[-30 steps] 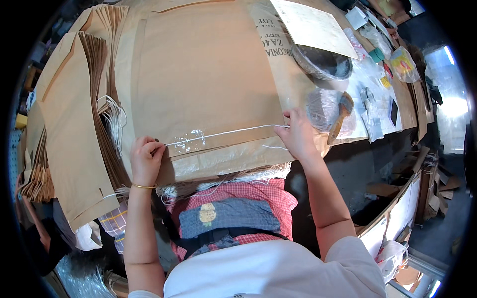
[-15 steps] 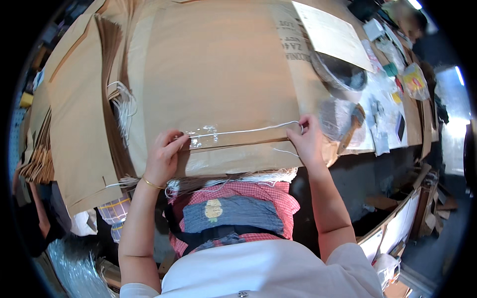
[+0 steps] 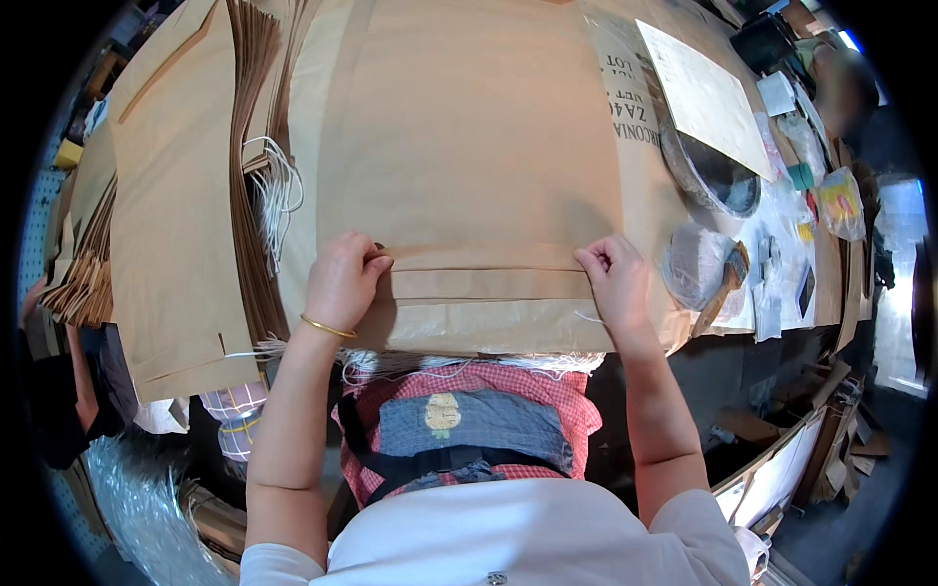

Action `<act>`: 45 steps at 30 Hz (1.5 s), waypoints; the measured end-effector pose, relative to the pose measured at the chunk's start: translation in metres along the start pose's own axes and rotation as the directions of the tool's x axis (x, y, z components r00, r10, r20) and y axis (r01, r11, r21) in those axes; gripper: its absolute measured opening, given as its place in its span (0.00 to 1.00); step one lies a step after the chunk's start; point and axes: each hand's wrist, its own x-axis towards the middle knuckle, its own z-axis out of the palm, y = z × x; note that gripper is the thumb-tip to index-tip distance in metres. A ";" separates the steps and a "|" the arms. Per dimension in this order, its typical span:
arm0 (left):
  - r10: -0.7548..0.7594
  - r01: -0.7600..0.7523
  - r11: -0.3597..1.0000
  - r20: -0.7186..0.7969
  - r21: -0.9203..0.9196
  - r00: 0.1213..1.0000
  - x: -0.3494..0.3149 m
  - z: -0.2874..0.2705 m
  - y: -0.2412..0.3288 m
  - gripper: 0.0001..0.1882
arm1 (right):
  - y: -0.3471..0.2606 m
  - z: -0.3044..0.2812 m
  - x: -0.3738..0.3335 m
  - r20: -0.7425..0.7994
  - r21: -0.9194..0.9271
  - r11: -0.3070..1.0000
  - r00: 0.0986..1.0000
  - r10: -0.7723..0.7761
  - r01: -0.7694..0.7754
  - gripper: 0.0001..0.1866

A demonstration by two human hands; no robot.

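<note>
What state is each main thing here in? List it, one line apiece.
Left hand: pinching the fold's left part
Right hand: pinching the fold's right part
Kraft paper sheet: flat, near edge folded
Kraft paper stack: layers showing along its right edge
White cords: gathered, ends loose
Dark bowl: partly covered
White board: lying partly over the bowl
Paintbrush: unheld

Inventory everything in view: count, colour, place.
Paper sheet: 1, brown, centre
Paper stacks: several, brown, left
Cords: many, white, left, front
Bowl: 1, dark, right
Board: 1, white, over bowl
Brush: 1, brown, right
Plastic bundle: 1, clear, beside brush
Packet: 1, yellow, far right
Smaller clutter: uncounted, mixed, right
Another person's arm: 1, bare, far left
Checked cloth: 1, red, waist
Shirt: 1, white, torso
Left hand: 1, bare, on sheet
Right hand: 1, bare, on sheet
</note>
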 end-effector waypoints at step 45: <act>0.018 -0.069 0.960 -0.186 -0.270 0.982 -0.070 -0.035 0.017 0.06 | -0.002 -0.049 -0.062 -0.040 -0.169 0.985 0.998 0.038 -0.044 0.06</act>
